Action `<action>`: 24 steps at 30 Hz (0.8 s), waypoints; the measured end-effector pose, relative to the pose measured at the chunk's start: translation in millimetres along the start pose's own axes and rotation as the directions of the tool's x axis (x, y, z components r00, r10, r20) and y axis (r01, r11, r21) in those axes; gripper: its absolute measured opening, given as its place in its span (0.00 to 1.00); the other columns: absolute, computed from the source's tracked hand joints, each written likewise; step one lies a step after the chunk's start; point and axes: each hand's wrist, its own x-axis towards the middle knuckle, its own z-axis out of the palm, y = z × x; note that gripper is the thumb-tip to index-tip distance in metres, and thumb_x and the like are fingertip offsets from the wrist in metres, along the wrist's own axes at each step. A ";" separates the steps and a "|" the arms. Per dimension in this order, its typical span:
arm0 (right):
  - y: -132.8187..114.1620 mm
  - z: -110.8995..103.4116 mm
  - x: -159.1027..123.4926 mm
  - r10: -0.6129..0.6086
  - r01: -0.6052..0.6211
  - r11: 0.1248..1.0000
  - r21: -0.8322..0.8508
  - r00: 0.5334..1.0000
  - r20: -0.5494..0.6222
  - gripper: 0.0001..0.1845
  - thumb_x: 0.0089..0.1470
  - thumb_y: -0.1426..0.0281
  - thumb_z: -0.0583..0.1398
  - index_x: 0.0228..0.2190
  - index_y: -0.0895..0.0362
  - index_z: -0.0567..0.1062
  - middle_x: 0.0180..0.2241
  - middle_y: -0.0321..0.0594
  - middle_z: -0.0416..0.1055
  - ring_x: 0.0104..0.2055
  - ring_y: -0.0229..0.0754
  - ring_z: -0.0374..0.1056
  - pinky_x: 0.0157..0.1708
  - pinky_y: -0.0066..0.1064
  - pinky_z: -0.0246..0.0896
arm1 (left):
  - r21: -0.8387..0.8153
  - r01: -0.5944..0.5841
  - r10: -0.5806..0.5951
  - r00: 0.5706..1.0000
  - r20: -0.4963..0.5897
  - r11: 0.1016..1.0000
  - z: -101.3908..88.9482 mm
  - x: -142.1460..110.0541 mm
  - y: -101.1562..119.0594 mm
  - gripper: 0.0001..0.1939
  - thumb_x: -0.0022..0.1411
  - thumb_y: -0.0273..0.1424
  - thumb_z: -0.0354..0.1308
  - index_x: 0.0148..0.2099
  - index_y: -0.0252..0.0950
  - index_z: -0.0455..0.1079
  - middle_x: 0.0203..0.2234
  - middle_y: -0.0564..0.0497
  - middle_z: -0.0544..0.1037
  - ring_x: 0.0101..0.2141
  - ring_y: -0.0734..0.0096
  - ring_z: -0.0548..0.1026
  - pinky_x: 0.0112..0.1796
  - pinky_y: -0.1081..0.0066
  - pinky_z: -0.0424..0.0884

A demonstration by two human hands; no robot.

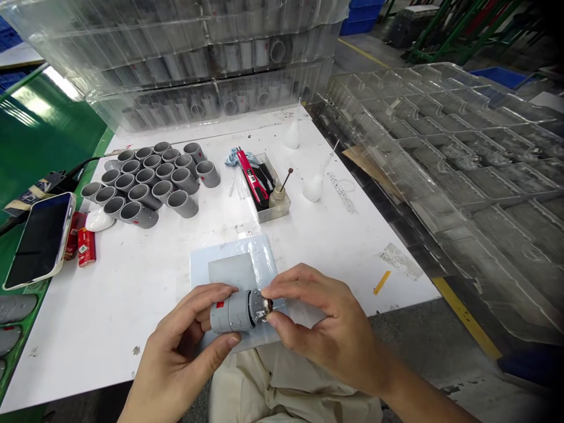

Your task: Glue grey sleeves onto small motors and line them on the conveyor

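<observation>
A grey plastic cylinder [231,312] with a small red mark lies sideways between my hands, above the light blue pad [264,258] at the table's front edge. My left hand [185,341] wraps thumb and fingers round its left part. From its right end juts a narrower grey end piece [257,304] with a dark and metallic tip. My right hand [317,323] pinches that end piece between thumb and fingers. The fingertips hide part of the tip. Whether the end piece sits fully inside the cylinder I cannot tell.
Several grey tubes [145,176] stand grouped at the back left. Behind the pad is a clear box [274,215] with a red cutter [251,175] and a small bottle [277,197]. A phone [39,241] stands at left; clear trays [440,147] flank the table's right side.
</observation>
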 end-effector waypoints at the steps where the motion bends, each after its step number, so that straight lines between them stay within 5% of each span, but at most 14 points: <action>1: -0.3 0.3 0.5 -0.001 0.001 1.000 -0.002 1.000 -0.003 0.14 0.58 0.76 0.71 0.46 0.51 0.86 0.43 0.37 0.82 0.45 0.39 0.80 0.48 0.28 0.76 | 0.001 -0.002 0.002 1.000 -0.001 1.000 -0.1 -0.1 -0.5 0.20 0.68 0.30 0.72 0.59 0.55 0.81 0.55 0.51 0.82 0.51 0.70 0.82 0.49 0.81 0.80; 13: -0.2 1.5 0.8 -0.004 0.004 1.000 0.008 1.000 -0.002 0.15 0.58 0.77 0.71 0.46 0.52 0.87 0.43 0.37 0.83 0.45 0.38 0.80 0.48 0.27 0.77 | 0.002 -0.024 0.024 1.000 -0.006 1.000 -0.1 0.7 0.4 0.21 0.67 0.29 0.72 0.58 0.55 0.81 0.55 0.51 0.82 0.53 0.67 0.83 0.49 0.79 0.81; 24: -3.0 -0.4 -0.5 0.003 -0.004 1.000 0.029 0.999 0.046 0.14 0.60 0.75 0.72 0.47 0.52 0.87 0.45 0.39 0.83 0.47 0.41 0.80 0.50 0.30 0.78 | -0.047 0.048 -0.054 0.991 -0.119 0.998 6.9 -1.6 4.2 0.17 0.63 0.33 0.76 0.53 0.54 0.86 0.53 0.50 0.85 0.56 0.58 0.82 0.46 0.74 0.83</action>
